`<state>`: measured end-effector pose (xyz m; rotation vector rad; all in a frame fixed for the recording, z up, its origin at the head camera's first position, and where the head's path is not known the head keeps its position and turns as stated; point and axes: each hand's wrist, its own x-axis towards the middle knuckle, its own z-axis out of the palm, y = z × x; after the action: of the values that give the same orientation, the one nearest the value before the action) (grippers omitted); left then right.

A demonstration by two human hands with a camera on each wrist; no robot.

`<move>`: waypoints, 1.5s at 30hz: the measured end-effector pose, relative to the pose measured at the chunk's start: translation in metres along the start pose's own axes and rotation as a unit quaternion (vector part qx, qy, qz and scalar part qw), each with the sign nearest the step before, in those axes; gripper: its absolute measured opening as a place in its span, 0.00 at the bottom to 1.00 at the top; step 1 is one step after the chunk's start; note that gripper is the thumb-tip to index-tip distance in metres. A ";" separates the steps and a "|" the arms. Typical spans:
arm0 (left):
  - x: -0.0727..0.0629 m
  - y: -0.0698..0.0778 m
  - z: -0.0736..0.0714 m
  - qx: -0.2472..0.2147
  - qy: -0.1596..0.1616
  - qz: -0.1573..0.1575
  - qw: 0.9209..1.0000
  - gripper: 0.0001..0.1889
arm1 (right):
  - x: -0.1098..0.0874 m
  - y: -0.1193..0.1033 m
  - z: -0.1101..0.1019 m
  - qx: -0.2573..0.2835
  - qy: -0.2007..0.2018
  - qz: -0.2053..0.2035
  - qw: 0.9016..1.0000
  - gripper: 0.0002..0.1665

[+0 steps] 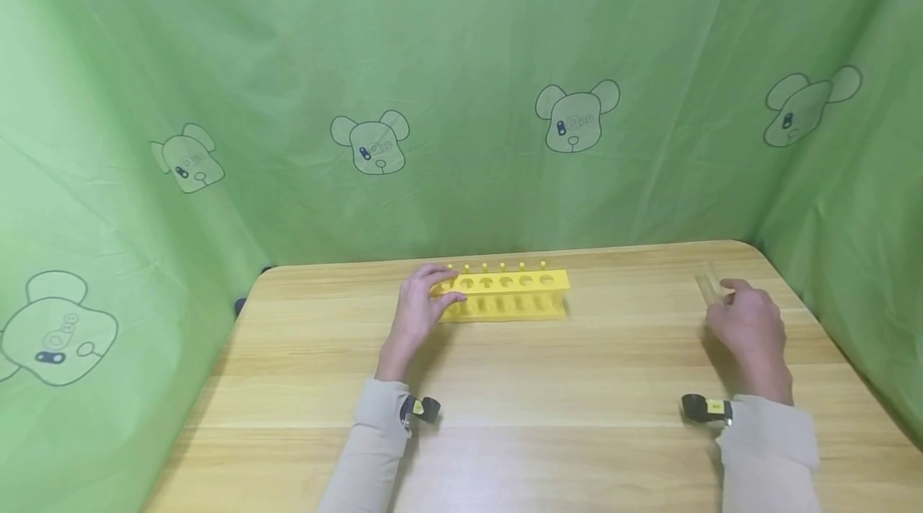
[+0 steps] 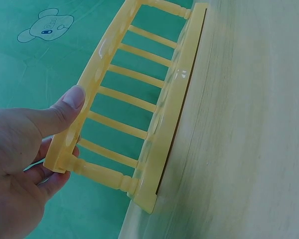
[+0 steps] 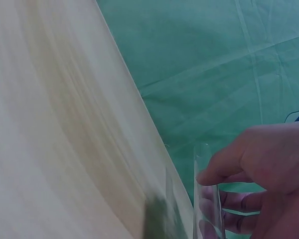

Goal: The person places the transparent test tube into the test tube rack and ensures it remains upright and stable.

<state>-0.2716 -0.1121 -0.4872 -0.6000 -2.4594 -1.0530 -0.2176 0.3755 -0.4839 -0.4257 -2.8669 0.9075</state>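
Your clear tube point(image 3: 211, 194) is pinched between the thumb and fingers of your right hand point(image 1: 750, 325), well apart from the yellow rack point(image 1: 505, 290). Your left hand point(image 1: 420, 300) pinches the rack's left end on the table point(image 1: 548, 385). No tube shows in the rack, so the work looks barely begun; bringing tube and rack together seems left.

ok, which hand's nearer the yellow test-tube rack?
Left. The left hand grips the yellow test-tube rack at its left end; the right hand is apart, to its right, holding a clear test tube.
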 end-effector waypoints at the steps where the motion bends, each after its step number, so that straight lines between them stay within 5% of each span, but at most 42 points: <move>1: 0.000 0.000 0.000 0.000 0.000 0.000 1.000 0.22 | -0.001 -0.001 0.000 0.002 0.002 0.000 1.000 0.39; 19: 0.000 -0.001 0.001 -0.001 -0.002 -0.002 1.000 0.22 | -0.006 -0.010 -0.011 0.040 0.086 -0.023 0.995 0.37; 45: -0.001 0.000 0.001 -0.007 0.004 0.003 1.000 0.22 | -0.008 -0.028 -0.023 0.080 0.140 -0.006 0.987 0.37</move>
<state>-0.2710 -0.1117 -0.4877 -0.6058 -2.4446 -1.0704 -0.2126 0.3641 -0.4488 -0.4753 -2.5207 0.9804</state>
